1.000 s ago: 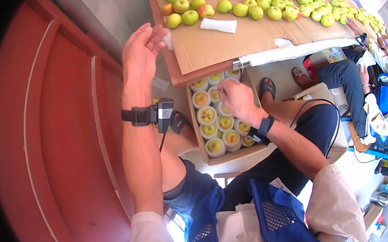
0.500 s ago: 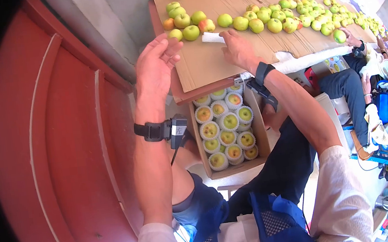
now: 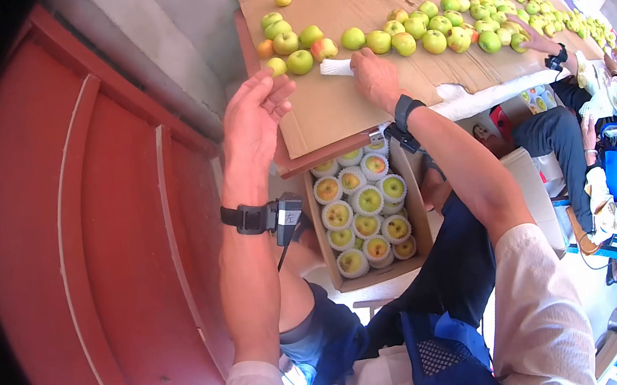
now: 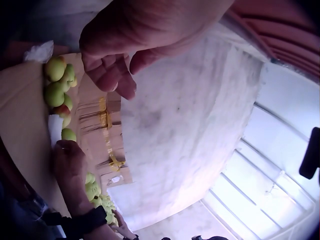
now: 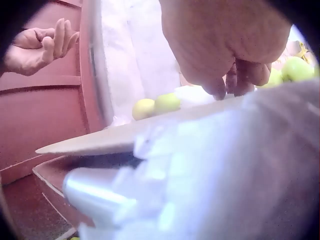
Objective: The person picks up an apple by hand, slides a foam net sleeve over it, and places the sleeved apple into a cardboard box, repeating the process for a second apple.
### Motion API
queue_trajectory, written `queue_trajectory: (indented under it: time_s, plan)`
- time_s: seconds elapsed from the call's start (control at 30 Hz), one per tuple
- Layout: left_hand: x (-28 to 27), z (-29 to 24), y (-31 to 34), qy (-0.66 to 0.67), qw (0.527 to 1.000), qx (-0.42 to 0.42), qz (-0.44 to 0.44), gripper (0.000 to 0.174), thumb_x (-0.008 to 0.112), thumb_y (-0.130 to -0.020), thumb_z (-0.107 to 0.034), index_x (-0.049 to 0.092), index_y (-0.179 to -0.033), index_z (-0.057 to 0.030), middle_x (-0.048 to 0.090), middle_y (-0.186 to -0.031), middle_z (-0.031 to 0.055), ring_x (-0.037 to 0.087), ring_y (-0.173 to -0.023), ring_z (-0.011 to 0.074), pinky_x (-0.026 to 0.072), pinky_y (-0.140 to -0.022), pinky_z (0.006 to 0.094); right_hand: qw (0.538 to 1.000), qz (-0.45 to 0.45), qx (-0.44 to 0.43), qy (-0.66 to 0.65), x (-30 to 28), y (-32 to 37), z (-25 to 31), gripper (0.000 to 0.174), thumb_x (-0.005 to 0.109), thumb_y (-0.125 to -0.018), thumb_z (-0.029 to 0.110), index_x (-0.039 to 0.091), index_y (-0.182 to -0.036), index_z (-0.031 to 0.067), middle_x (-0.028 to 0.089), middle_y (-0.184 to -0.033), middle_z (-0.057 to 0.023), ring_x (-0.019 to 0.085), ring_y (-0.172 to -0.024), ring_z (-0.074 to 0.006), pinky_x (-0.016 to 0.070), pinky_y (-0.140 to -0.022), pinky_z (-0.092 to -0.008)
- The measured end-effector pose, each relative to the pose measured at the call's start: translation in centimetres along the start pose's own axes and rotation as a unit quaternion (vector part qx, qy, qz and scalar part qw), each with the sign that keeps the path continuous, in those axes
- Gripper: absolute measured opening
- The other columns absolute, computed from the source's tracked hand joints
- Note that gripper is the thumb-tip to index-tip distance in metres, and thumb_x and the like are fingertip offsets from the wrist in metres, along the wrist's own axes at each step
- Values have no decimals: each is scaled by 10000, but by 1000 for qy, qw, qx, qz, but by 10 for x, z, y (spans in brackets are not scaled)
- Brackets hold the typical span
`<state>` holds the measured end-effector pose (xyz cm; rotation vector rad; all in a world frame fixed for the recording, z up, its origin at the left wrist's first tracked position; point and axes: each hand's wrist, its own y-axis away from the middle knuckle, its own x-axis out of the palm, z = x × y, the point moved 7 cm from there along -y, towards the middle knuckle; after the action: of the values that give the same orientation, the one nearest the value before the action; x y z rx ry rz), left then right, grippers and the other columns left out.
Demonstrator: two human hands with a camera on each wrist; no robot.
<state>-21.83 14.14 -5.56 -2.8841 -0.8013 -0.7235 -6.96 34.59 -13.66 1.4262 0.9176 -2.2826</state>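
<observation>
In the head view the right hand (image 3: 377, 78) pinches one end of a white foam net sleeve (image 3: 336, 68) lying on the cardboard-covered table (image 3: 322, 115). The right wrist view shows its fingertips down at the white sleeve (image 5: 194, 96). Raised beside the table's left edge, the left hand (image 3: 253, 119) holds nothing, its fingers loosely bent; the left wrist view shows the same hand (image 4: 145, 40) in the air. Green and reddish apples (image 3: 300, 62) lie just behind the sleeve.
Below the table edge stands a carton (image 3: 316, 229) of apples in white foam nets. A long heap of apples (image 3: 483, 20) runs right, where another person's hand (image 3: 532, 39) reaches in. A red door (image 3: 128, 213) is at the left.
The right hand has moved from above the carton up to the table and taken hold of the sleeve's end. The left hand has shifted slightly right and lower in view.
</observation>
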Motion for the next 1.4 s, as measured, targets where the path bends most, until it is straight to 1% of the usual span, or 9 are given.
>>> queue_trajectory:
  time_s: [0.43, 0.57, 0.67, 0.77, 0.87, 0.97, 1.1, 1.33, 1.4]
  plan:
    - [-7, 16, -4, -20, 999, -12, 27, 323, 608, -997, -108, 566, -1298, 4, 694, -1082, 89, 690, -998, 199, 533, -754, 304, 997, -61, -47, -6, 5, -4, 1, 259, 608, -835, 33, 593, -1092, 55, 635, -1105, -161, 694, -899, -361, 564, -724, -497]
    - [-7, 18, -8, -29, 999, -10, 37, 371, 629, -993, -126, 552, -1328, 13, 689, -1107, 84, 680, -1008, 183, 525, -755, 298, 999, -41, -23, -22, 4, -4, -2, 188, 614, -796, 17, 643, -978, 57, 664, -1019, -167, 697, -882, -357, 563, -720, -494]
    - [-7, 24, -9, -51, 997, -18, 55, 384, 629, -999, -149, 547, -1346, -4, 672, -1134, 71, 666, -1041, 182, 509, -769, 289, 988, -122, -62, -67, -7, 5, -2, 208, 704, -715, 59, 673, -921, 62, 678, -942, -187, 694, -846, -372, 558, -724, -490]
    - [-8, 32, -15, -124, 991, -26, 45, 413, 652, -992, -192, 554, -1359, -29, 657, -1137, 64, 662, -1054, 188, 482, -783, 293, 989, -66, 55, -119, -24, 4, 2, 161, 658, -753, 49, 705, -906, 62, 705, -916, -192, 702, -877, -369, 562, -770, -482]
    - [3, 37, -14, -228, 973, -25, 16, 544, 683, -982, -315, 521, -1416, -31, 596, -1328, 90, 588, -1234, 208, 440, -922, 326, 973, -19, 100, -205, -65, 17, 25, 193, 672, -763, 84, 754, -938, 76, 726, -900, -218, 714, -892, -380, 566, -815, -477]
    - [13, 47, -17, -253, 967, -22, 15, 663, 684, -972, -415, 453, -1470, -43, 557, -1415, 99, 530, -1324, 224, 413, -989, 347, 949, -59, 59, -304, -69, 27, 43, 238, 691, -768, 125, 755, -992, 76, 727, -930, -216, 710, -910, -386, 560, -833, -476]
    - [38, 54, -17, -158, 977, -18, 144, 632, 641, -1011, -360, 404, -1490, -21, 532, -1435, 117, 533, -1303, 234, 425, -1053, 369, 925, -24, 72, -372, -105, 60, 59, 282, 725, -773, 182, 745, -1028, 63, 724, -967, -212, 706, -937, -376, 561, -826, -455]
    - [43, 59, -16, -54, 981, -44, 182, 557, 582, -1039, -179, 360, -1505, 31, 508, -1450, 159, 531, -1293, 243, 414, -1106, 406, 896, -40, 64, -437, -114, 71, 47, 326, 738, -750, 172, 741, -1046, 37, 726, -945, -211, 717, -910, -351, 571, -809, -436]
    - [50, 59, -10, -52, 980, -46, 186, 550, 581, -1039, -173, 365, -1501, 32, 513, -1445, 158, 534, -1288, 240, 415, -1105, 403, 815, 87, 129, -558, -108, 84, 43, 330, 743, -747, 167, 739, -1048, 30, 722, -910, -205, 719, -881, -333, 571, -783, -421]
